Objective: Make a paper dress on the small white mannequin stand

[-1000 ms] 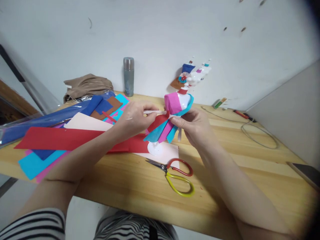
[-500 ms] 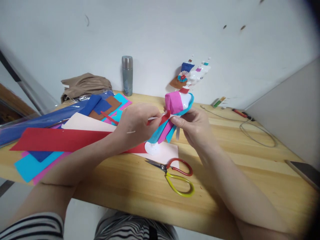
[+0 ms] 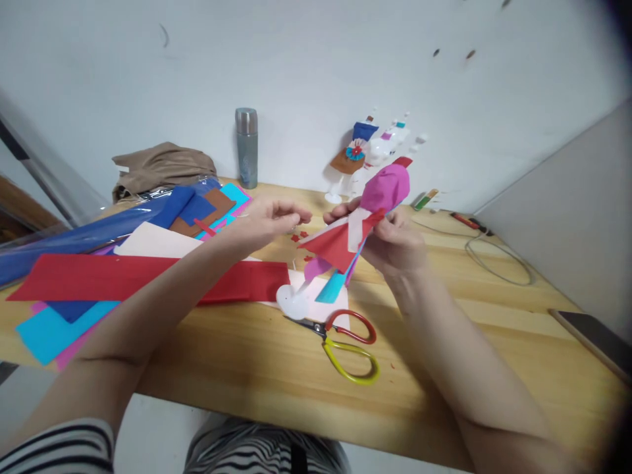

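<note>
- A person's right hand (image 3: 402, 240) grips a small dress-form figure (image 3: 385, 187) above the wooden counter (image 3: 222, 368), fingers and thumb closed about its middle; the figure leans, its magenta-wrapped top up and to the right.
- The left hand (image 3: 269, 220) hovers just to the figure's left, fingers loosely curled and partly open, apart from it and with nothing visible in its grasp.
- From the figure's waist flare a red strip (image 3: 326, 247), crossed by a pale strip (image 3: 356, 230), and a turquoise strip (image 3: 332, 288); its white disc base (image 3: 291, 303) is at the lower left.
- Below lie scissors (image 3: 320, 328) with one red and one yellow handle, blades partly hidden by the base. Small red cutouts (image 3: 296, 238) dot the wood between the hands.
- Under the left forearm stretches a long red sheet (image 3: 99, 276), amid blue, brown, turquoise and pale pink pieces.
- Farther back stand a steel-capped flask (image 3: 247, 148), a heap of brown cloth (image 3: 165, 168) and, near the wall, a dressed figure (image 3: 348, 161) with a rosette, beside white figures (image 3: 382, 150).
- At right, a thin cable (image 3: 474, 263) loops near a dark-screened phone (image 3: 597, 336).
</note>
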Available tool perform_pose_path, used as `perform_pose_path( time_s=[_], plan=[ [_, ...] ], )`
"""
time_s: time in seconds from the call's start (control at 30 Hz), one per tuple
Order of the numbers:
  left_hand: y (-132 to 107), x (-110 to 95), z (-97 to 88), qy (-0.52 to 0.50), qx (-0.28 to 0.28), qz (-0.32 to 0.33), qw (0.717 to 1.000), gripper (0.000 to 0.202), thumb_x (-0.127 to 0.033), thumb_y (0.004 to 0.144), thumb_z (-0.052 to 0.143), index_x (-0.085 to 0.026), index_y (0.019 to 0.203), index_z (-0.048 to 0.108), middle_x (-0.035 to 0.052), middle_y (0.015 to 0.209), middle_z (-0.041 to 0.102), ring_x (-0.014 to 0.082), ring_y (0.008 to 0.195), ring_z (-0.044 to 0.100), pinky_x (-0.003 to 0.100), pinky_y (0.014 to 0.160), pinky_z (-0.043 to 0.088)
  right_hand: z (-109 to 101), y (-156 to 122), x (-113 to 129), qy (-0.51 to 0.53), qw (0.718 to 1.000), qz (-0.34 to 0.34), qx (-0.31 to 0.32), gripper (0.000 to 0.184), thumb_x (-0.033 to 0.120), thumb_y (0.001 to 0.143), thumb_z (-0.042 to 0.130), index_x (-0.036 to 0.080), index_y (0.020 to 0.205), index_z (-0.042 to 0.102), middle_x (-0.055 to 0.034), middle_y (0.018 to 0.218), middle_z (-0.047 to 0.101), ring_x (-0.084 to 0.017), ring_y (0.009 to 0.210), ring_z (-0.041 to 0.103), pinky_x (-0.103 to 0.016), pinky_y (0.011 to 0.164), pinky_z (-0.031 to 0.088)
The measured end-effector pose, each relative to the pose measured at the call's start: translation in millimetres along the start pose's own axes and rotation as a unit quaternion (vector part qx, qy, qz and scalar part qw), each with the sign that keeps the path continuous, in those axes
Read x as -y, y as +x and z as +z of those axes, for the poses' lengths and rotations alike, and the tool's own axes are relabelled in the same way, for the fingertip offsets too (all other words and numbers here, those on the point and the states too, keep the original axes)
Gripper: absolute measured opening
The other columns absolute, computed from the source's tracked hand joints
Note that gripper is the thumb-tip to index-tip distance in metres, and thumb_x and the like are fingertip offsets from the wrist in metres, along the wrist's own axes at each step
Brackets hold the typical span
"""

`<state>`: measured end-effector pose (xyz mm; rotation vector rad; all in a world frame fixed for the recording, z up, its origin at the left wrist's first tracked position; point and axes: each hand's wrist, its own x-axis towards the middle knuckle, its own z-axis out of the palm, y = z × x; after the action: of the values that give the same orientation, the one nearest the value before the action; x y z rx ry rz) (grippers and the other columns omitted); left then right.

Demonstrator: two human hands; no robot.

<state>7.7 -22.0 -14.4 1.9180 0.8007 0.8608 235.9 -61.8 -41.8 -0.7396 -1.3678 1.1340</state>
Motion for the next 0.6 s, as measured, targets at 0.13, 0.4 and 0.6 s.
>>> perform_pose_path(
  time_s=[0.13, 0.4, 0.6],
  plan=[
    [-1.8, 2.8, 10.5, -0.04, 0.079, 0.023, 0.996, 0.023, -0.026, 0.092, 0.056, -0.016, 0.092, 0.076, 0.0082, 0.095, 0.079, 0.0181, 0.089, 0.072, 0.03, 0.082, 0.06, 0.3, -1.8, -5.4, 0.02, 0.999, 0.024, 0.041, 0.043, 0.06, 0.054, 0.086, 0.032, 0.084, 0.073, -0.005, 0.098, 0.077, -0.034, 0.112, 0.069, -0.052, 0.09, 0.057],
    [-8.6, -8.8, 20.3, 0.067, 0.096, 0.072, 0.991, 0.027, -0.023, 0.086, 0.057, -0.019, 0.103, 0.078, 0.0048, 0.102, 0.079, 0.0183, 0.097, 0.072, 0.024, 0.08, 0.059, 1.7, -2.9, -14.5, 0.003, 0.995, 0.06, 0.079, 0.045, 0.06, 0.049, 0.087, 0.03, 0.08, 0.073, -0.0074, 0.113, 0.075, -0.035, 0.118, 0.066, -0.048, 0.088, 0.059],
    [-7.2, -7.4, 16.1, -0.053, 0.078, 0.096, 0.991, 0.023, -0.017, 0.083, 0.062, -0.017, 0.101, 0.077, 0.0074, 0.105, 0.078, 0.0178, 0.097, 0.073, 0.025, 0.083, 0.06, 12.7, -5.8, -15.1, -0.021, 0.996, 0.039, 0.074, 0.048, 0.064, 0.056, 0.083, 0.03, 0.087, 0.074, -0.008, 0.115, 0.074, -0.032, 0.103, 0.071, -0.046, 0.08, 0.06]
  ],
)
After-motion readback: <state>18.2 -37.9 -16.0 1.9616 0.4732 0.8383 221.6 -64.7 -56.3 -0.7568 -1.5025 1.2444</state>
